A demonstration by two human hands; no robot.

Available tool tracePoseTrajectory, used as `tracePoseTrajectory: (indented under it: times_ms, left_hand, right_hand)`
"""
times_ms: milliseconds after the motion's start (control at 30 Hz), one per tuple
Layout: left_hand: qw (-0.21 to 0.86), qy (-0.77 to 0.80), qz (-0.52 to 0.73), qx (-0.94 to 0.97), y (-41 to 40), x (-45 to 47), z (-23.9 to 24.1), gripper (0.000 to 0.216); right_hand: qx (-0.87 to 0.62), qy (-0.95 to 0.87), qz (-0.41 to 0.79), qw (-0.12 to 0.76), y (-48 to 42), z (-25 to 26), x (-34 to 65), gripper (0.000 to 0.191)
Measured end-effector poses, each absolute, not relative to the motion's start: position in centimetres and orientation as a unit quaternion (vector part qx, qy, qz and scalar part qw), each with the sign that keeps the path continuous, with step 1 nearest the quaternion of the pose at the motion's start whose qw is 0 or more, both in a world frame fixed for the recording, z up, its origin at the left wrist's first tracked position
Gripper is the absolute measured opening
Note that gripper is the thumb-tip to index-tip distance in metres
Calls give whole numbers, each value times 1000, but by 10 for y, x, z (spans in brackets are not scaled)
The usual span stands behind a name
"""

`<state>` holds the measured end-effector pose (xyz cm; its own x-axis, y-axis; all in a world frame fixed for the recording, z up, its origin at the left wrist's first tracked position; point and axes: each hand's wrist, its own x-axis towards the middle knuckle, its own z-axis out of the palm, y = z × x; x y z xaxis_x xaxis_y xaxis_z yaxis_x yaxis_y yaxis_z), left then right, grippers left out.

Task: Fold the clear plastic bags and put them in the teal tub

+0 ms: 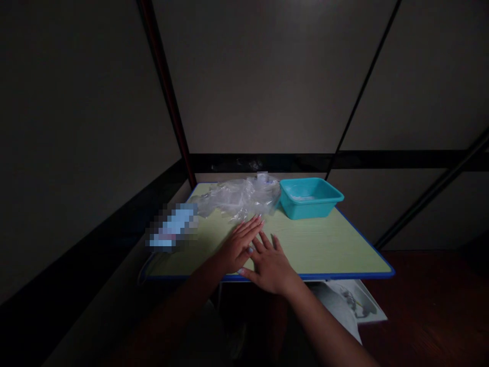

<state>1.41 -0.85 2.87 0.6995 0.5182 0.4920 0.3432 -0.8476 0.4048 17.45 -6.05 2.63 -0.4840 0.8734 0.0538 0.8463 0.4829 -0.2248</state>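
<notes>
Both of my hands lie flat on a small light-green table [328,244] with a blue edge. My left hand [240,245] is open, its fingers stretched toward a heap of clear plastic bags [240,198] just beyond the fingertips. My right hand [272,264] rests open beside it near the table's front edge, and the two hands touch or overlap slightly at the thumbs. Neither hand holds anything.
A teal plastic tub [310,197] stands at the back right of the table. A blurred-out light-blue object [172,229] lies at the table's left edge. Dark walls close in behind and to the left. Papers [353,300] lie below the table's right front corner.
</notes>
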Motion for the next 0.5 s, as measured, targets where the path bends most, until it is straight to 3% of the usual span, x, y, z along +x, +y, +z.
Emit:
tracePoseTrajectory:
  times_ms: [167, 333, 500]
  left_hand:
    - [144, 258, 319, 900, -9, 15, 26, 55]
    - [149, 444, 429, 772, 3, 15, 17, 26]
    - [129, 473, 413, 767, 14, 21, 20, 16]
  right_hand:
    - [-492, -859, 126, 67, -58, 32, 177, 80]
    - [-449, -874, 160, 98, -41, 49, 196, 57]
    - [-479, -869, 68, 105, -11, 61, 208, 44]
